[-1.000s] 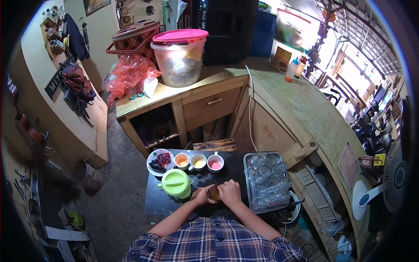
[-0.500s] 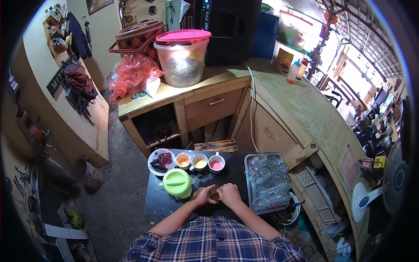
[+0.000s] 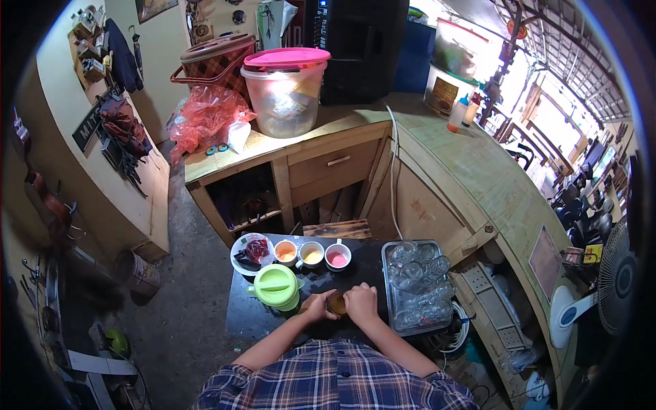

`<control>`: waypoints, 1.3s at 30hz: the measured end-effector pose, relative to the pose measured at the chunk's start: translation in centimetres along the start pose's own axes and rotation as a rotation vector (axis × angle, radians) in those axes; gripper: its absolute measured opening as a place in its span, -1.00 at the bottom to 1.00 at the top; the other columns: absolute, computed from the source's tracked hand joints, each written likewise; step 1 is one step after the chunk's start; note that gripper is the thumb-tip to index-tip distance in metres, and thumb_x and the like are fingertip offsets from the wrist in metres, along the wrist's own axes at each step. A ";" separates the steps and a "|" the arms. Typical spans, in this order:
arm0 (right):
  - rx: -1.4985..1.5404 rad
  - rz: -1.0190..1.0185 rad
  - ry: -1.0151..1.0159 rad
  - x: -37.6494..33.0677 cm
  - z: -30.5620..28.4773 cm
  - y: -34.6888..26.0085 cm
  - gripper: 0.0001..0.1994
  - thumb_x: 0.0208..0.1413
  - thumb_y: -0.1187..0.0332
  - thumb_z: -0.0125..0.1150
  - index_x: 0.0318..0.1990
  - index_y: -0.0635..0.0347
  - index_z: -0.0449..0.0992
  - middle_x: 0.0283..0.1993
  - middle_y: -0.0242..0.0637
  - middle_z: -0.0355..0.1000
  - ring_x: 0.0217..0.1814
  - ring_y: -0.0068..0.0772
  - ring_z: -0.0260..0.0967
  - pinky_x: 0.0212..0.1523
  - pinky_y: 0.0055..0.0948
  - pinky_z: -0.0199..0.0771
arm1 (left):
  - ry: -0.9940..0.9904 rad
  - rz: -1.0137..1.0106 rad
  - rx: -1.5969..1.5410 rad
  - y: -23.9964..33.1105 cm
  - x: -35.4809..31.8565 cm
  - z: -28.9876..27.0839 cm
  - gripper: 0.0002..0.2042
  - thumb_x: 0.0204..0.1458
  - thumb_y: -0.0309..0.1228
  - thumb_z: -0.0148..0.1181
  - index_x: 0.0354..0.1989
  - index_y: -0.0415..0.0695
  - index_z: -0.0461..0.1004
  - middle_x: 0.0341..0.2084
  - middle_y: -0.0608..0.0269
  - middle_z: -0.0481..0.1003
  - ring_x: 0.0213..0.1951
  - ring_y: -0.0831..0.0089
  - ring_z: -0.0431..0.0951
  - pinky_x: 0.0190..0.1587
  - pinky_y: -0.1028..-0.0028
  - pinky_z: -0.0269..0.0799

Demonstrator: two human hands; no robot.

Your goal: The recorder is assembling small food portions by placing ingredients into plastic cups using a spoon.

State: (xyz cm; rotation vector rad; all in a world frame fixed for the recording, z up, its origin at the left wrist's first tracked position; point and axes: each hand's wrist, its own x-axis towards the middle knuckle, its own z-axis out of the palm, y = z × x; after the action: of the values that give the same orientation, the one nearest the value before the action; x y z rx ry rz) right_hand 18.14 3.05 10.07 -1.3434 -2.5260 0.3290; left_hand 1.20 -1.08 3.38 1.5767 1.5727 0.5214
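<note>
Near the front of the dark table, my left hand is wrapped around the left side of a drinking glass with an amber-brown content. My right hand is closed at the right side of its rim; its fingertips are hidden, so I cannot make out what they grip. Left of my hands stands a light-green lidded pitcher. Beyond it are three white cups in a row, with orange, pale yellow and pink contents. A white plate beside them carries dark-red and black items.
A metal tray of several clear glass mugs sits at the table's right. Past the table runs a wooden counter holding a pink-lidded bucket, a red plastic bag and squeeze bottles. A fan stands far right.
My right hand has shifted slightly to the right, so more of the glass's opening shows. My left hand stays around the glass. The view has moved very slightly.
</note>
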 end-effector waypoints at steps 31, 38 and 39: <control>-0.134 0.024 0.041 -0.2 -0.2 -0.9 -0.87 -0.05 0.28 0.25 -0.48 0.08 0.64 -0.43 -0.31 0.52 -0.23 -0.26 0.40 -0.20 -0.18 0.19 | 0.022 0.007 0.002 -1.5 0.7 1.0 -0.06 -0.48 -0.13 0.58 0.24 0.04 0.30 -0.11 0.07 0.55 -0.07 0.16 0.57 -0.03 0.29 0.47; -0.141 0.027 0.113 -0.3 0.6 -0.7 -0.86 -0.05 0.29 0.25 -0.51 0.11 0.63 -0.41 -0.31 0.51 -0.20 -0.27 0.39 -0.20 -0.18 0.21 | 0.051 0.053 -0.030 -1.9 0.8 1.3 -0.07 -0.48 -0.17 0.58 0.24 0.05 0.31 -0.10 0.09 0.55 -0.06 0.18 0.57 -0.02 0.30 0.47; -0.049 -0.014 0.045 -0.3 1.1 -0.3 -0.85 -0.04 0.31 0.21 -0.51 0.13 0.62 -0.40 -0.29 0.51 -0.19 -0.26 0.38 -0.19 -0.17 0.20 | 0.041 0.022 -0.002 -1.4 0.7 1.2 -0.08 -0.48 -0.17 0.58 0.24 0.05 0.31 -0.10 0.09 0.55 -0.06 0.19 0.57 -0.01 0.30 0.46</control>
State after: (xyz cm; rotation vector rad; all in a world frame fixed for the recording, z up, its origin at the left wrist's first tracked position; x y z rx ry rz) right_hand 17.71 2.57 9.07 -1.3353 -2.5202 0.2332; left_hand 1.34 -0.87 1.42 1.5929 1.5865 0.5705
